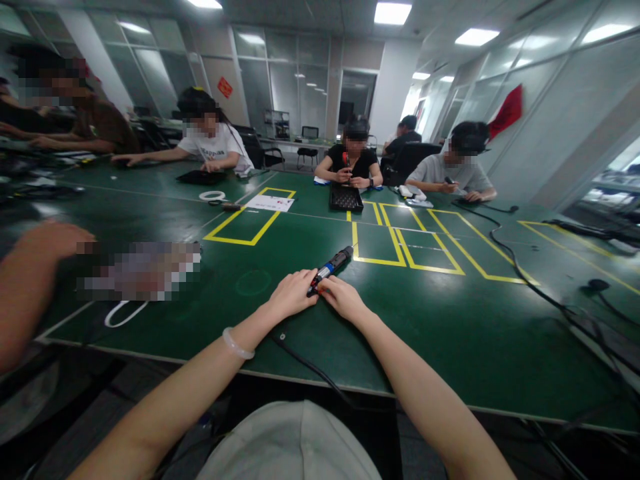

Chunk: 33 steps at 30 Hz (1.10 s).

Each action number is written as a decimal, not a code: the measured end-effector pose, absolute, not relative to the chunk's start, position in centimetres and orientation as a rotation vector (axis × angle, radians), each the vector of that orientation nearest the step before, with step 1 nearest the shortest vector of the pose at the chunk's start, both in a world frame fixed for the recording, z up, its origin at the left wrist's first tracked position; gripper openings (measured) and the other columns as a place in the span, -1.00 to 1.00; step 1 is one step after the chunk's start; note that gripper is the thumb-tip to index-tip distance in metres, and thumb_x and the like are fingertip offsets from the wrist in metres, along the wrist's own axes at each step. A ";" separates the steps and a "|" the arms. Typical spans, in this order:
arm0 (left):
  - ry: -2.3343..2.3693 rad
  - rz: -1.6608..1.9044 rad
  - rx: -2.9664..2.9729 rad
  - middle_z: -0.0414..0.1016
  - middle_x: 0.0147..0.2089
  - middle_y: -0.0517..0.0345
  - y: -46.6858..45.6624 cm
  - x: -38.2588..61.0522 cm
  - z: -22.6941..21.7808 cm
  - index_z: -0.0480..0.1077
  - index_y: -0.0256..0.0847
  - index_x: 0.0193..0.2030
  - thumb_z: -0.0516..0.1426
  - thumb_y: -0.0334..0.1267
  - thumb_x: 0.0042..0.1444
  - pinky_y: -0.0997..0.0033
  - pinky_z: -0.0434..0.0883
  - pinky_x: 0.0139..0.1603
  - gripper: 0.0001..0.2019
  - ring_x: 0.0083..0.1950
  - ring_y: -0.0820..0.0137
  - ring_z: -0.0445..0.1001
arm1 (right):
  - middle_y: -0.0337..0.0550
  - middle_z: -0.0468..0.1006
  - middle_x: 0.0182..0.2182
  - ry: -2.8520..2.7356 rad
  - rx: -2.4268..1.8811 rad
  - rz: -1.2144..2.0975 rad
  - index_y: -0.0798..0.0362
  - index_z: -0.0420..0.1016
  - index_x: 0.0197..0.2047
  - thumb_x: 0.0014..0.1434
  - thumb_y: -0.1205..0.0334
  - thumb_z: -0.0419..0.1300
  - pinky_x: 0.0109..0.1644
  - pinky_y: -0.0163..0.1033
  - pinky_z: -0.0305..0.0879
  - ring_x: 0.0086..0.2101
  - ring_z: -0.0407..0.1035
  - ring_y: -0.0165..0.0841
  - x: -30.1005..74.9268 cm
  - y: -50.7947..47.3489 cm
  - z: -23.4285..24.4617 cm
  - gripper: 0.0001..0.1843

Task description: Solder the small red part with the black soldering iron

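Note:
My left hand [293, 293] and my right hand [343, 297] meet on the near end of a black pen-shaped electric screwdriver [331, 267] with a blue band, lying on the green table [450, 320]. Both hands have their fingers curled round its rear end. Its tip points away to the upper right. A black cable [310, 365] runs from under my hands toward the table's near edge. A pale bangle [237, 344] sits on my left wrist.
Yellow tape rectangles [400, 243] mark the table beyond the tool. A black parts tray [346, 198] sits further back, near a seated person. Other people work along the far and left sides. Another person's arm [30, 280] reaches in at left. Cables [525, 273] trail on the right.

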State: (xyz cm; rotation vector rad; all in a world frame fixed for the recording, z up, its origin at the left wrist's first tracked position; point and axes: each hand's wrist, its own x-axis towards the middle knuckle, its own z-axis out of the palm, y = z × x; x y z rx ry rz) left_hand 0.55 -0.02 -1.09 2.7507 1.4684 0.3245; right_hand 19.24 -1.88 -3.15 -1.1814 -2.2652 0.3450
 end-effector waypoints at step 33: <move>1.714 0.186 2.522 0.34 0.12 -0.11 0.3 0.2 0.4 0.23 -0.17 0.16 0.07 -0.01 0.23 0.19 0.40 -0.05 -0.56 0.12 0.09 0.37 | -0.20 0.53 -0.31 -2.107 -1.260 0.493 0.02 0.45 -0.06 0.26 0.34 0.09 -0.19 -0.28 0.23 -0.34 0.37 -0.36 20.0 -1.6 -3.4 -0.79</move>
